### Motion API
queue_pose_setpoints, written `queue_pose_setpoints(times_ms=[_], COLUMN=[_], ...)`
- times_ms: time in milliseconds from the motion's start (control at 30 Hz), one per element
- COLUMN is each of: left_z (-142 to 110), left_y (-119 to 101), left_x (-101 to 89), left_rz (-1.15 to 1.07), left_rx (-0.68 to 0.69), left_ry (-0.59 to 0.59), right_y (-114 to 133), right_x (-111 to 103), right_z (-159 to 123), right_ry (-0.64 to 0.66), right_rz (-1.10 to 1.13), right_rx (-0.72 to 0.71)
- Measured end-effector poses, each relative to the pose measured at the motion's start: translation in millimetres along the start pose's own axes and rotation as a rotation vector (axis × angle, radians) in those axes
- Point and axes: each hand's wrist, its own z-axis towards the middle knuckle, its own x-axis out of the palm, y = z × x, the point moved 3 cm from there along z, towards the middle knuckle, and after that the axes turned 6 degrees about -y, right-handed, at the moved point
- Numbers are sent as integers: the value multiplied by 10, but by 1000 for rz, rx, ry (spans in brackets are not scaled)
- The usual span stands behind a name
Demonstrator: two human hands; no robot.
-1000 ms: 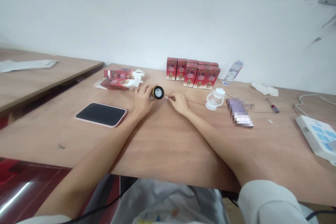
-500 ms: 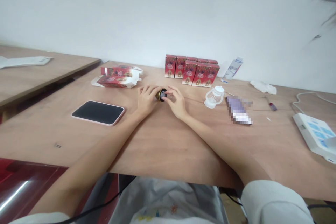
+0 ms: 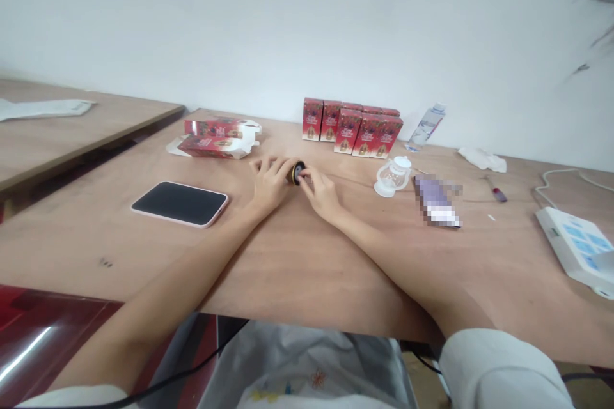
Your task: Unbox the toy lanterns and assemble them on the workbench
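Our left hand [image 3: 271,182] is wrapped around the black cylinder [image 3: 294,172], near the middle of the table [image 3: 288,268]. It lies on its side, its round end turned toward our right hand [image 3: 322,192]; whether it touches the wood we cannot tell. Our right thumb and fingertips meet at that end, with the other fingers curled; we cannot tell whether they pinch something small.

Taking the cylinder as the clock's centre, we have a phone [image 3: 180,204] lying flat between eight and nine o'clock, its screen dark. At ten lie two cartons [image 3: 215,146], red with loose white flaps. Between one and two, red boxes [image 3: 352,131] stand upright in a tight group. A bottle [image 3: 426,128] leans at two, by the wall [image 3: 240,32]. At three we see a clear lantern [image 3: 393,176] with a white top, and farther out a screwdriver [image 3: 499,193]. Toward four sits a white power strip [image 3: 570,249].
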Motion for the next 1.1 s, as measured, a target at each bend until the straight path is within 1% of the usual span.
queue_pose_setpoints(times_ms=[167, 433, 567, 700, 800, 867, 900, 967, 1100], left_z=[-3, -4, -6, 2, 14, 18, 19, 20, 16], left_y=[-22, -39, -4, 64, 164, 246, 281, 328, 328], left_x=[6, 19, 39, 65, 76, 86, 95, 116, 153], left_rz=[-22, 0, 6, 19, 9, -3, -16, -64, -186], left_rx=[-14, 10, -49, -85, -155, -214, -230, -224, -128], left_ry=[16, -4, -6, -14, -28, -30, -27, -20, 5], right_y=[-26, -27, -69, -125, -192, -254, -284, -330, -328], right_x=[45, 58, 61, 49, 15, 8, 16, 54, 134], right_z=[-44, -43, -31, -9, 31, 70, 90, 126, 156], right_ry=[22, 20, -30, -50, -102, -111, -92, -6, 196], right_rz=[-103, -112, -102, -67, -61, -111, -154, -255, -420], right_rx=[0, -32, 5, 58, 82, 87, 84, 69, 14])
